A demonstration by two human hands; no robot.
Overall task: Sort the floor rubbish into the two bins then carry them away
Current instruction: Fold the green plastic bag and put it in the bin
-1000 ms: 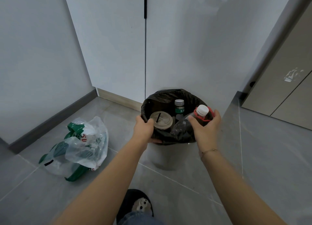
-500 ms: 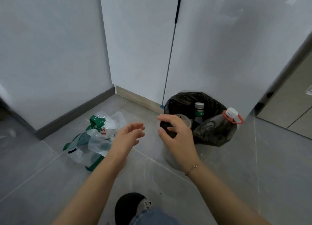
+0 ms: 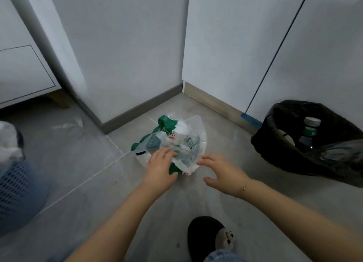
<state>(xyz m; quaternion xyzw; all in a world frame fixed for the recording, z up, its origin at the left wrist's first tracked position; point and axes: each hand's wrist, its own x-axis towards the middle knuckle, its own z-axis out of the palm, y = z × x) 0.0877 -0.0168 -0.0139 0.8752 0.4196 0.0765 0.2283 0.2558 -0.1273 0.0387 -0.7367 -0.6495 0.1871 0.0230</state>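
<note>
Grey floor tiles (image 3: 74, 143) meet white cabinet panels in a corner, and just short of that corner lies the thing now in hand: a crumpled clear plastic bag (image 3: 176, 141) with green and white wrappers inside, resting on the floor.

The left hand (image 3: 160, 168) lies on the bag's near edge at about 7 o'clock, fingers spread and fairly straight, touching the plastic without closing round it. The right hand (image 3: 222, 174) reaches in from 4 o'clock, fingers relaxed and apart, holding nothing; its fingertips look to be at or just beside the bag's edge, though motion blur leaves contact unclear.

Out at 3 o'clock from the bag, well apart, stands a bin lined with a black bag (image 3: 306, 143), with capped bottles (image 3: 310, 130) showing inside. At 9 o'clock, at the frame's edge, is a blue mesh bin (image 3: 17, 191) holding something white.

By my reading, sorting is nearly finished and this bag is the last loose rubbish in view. Next the fingers need to gather the slack plastic firmly, lift it, and choose the right bin.
</note>
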